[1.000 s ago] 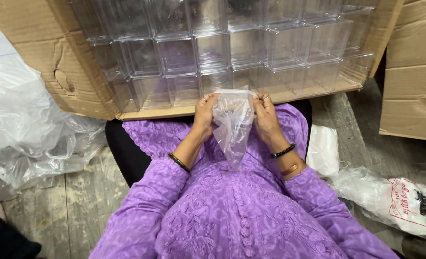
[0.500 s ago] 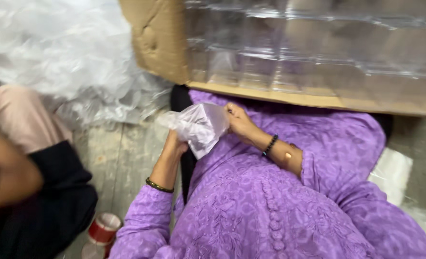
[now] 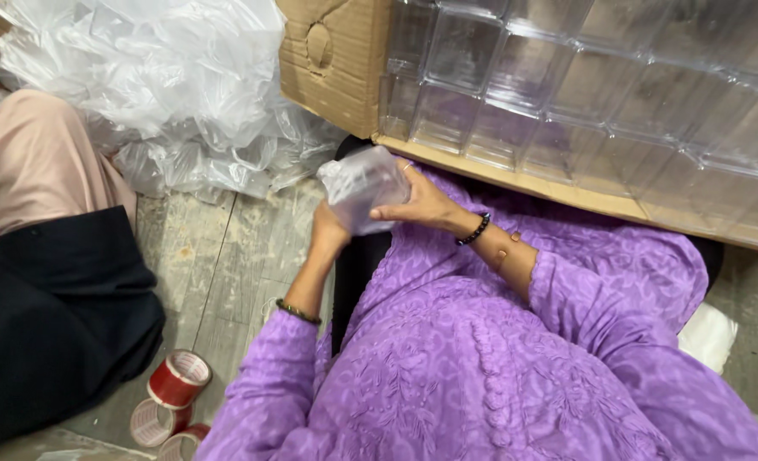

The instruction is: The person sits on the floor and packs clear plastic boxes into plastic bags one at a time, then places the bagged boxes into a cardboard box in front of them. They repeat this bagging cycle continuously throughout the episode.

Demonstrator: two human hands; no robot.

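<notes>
While sitting on the wooden floor (image 3: 225, 256) in a purple tunic, a person is gripping a small clear plastic box (image 3: 363, 188) wrapped in a thin plastic bag, holding it just in front of an open cardboard carton (image 3: 336, 64) stacked with similar clear boxes. Both hands are grasping it: the left hand (image 3: 327, 229) is cupping it from below, and the right hand (image 3: 420, 203) is pressing on its side. The slippery film could let the box slide free and drop onto the floor. Red tape rolls (image 3: 178, 380) are lying nearby, beside another seated person's dark clothing.
</notes>
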